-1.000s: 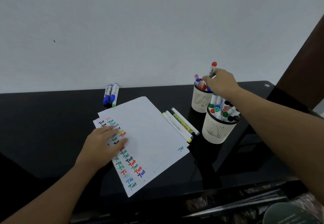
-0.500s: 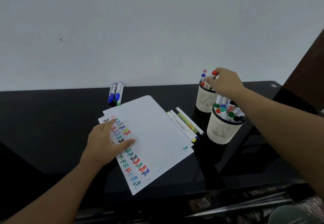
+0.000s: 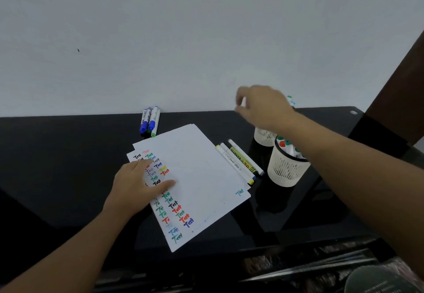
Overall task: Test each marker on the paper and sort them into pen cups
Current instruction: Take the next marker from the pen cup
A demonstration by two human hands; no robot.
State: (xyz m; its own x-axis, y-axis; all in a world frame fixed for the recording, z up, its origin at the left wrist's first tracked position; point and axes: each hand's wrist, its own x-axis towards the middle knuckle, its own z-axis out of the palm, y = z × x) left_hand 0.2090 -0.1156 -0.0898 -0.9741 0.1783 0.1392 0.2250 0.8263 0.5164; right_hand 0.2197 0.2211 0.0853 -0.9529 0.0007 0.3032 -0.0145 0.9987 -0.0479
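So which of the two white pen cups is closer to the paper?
The nearer white mesh pen cup, in front with red and green marker caps showing. The farther white mesh pen cup sits behind it, mostly hidden under the right hand.

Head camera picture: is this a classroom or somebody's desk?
Probably a desk or work table against a plain wall; I can't tell which room. A black tabletop holds paper covered in colourful "Test" scribbles, and white pen cups full of markers.

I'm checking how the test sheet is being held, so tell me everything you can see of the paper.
The paper is a small stack of white sheets, slightly fanned, lying flat and askew on the black table. Rows of the handwritten word "Test" in many colours run down its left side, with one more near the right corner. The left hand presses flat on it.
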